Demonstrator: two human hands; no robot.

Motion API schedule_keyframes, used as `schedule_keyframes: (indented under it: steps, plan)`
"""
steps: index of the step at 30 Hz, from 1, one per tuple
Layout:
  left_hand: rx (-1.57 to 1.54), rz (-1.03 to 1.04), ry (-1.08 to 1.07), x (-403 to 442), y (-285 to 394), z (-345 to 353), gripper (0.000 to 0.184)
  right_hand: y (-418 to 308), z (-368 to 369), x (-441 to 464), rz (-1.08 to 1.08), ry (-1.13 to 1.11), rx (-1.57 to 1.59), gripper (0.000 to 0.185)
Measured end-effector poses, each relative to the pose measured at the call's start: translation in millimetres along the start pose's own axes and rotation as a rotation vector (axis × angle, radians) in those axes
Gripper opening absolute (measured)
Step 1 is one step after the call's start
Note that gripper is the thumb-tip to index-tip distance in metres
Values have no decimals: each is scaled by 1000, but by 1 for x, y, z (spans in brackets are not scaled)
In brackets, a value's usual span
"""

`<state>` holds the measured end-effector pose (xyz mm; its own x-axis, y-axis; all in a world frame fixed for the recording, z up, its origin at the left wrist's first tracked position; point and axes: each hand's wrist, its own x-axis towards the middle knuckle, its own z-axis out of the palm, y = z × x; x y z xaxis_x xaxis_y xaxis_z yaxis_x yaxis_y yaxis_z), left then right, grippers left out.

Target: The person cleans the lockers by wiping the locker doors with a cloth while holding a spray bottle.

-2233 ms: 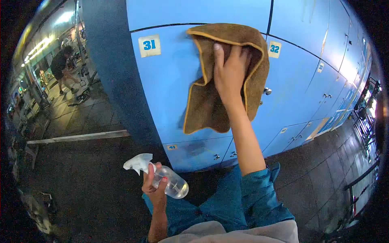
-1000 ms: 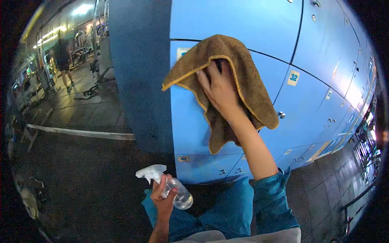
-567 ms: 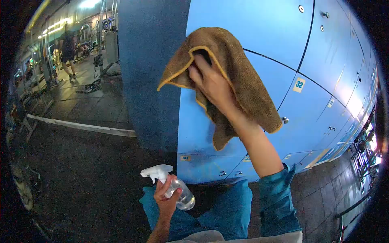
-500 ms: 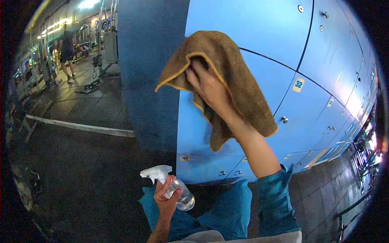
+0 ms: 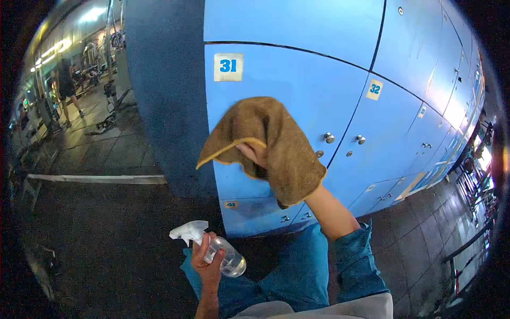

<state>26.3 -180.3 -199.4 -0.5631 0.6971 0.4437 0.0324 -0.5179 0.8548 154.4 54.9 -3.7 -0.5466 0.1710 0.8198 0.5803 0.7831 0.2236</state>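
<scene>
My right hand (image 5: 254, 155) presses a brown cloth with a yellow edge (image 5: 284, 143) against the blue locker door (image 5: 297, 85) marked 31. The cloth drapes over most of the hand and wrist, so only part of the fingers shows. Low at the left, my left hand (image 5: 206, 260) is wrapped round a clear spray bottle (image 5: 228, 258) with a white trigger head. Some clear liquid shows inside the bottle, which is tilted. The number label 31 (image 5: 228, 67) is above the cloth, and a knob (image 5: 329, 138) sits to its right.
More blue lockers (image 5: 409, 127) run off to the right. A dark blue side panel (image 5: 164, 95) stands left of them. Beyond it, a person (image 5: 66, 87) stands among gym machines on the dark floor (image 5: 122, 212). Metal equipment (image 5: 473, 199) is at the far right.
My right hand has moved the cloth down the locker door, uncovering the 31 label and the knob. My left hand still holds the spray bottle. The view has shifted slightly.
</scene>
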Motion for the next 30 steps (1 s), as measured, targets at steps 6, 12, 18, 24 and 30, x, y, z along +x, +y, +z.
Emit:
schedule_keyframes:
  steps: [6, 12, 18, 24, 30]
  plan:
    - [27, 10, -24, -2, -10, -6, 54, 18, -36, 24, 121, 164, -108, 43]
    - [32, -19, 3, -4, -5, 4, 53, 8, -53, 40, 294, 182, -1, 43]
    - [64, -28, -51, -3, -7, 9, 54, 14, -7, -11, 179, 149, -116, 46]
    - [55, -41, -75, -7, -7, 10, 54, 6, -4, -74, 226, 65, -60, 56]
    - [94, -67, -90, -12, -8, 6, 55, 13, 2, -147, 264, 13, -61, 58]
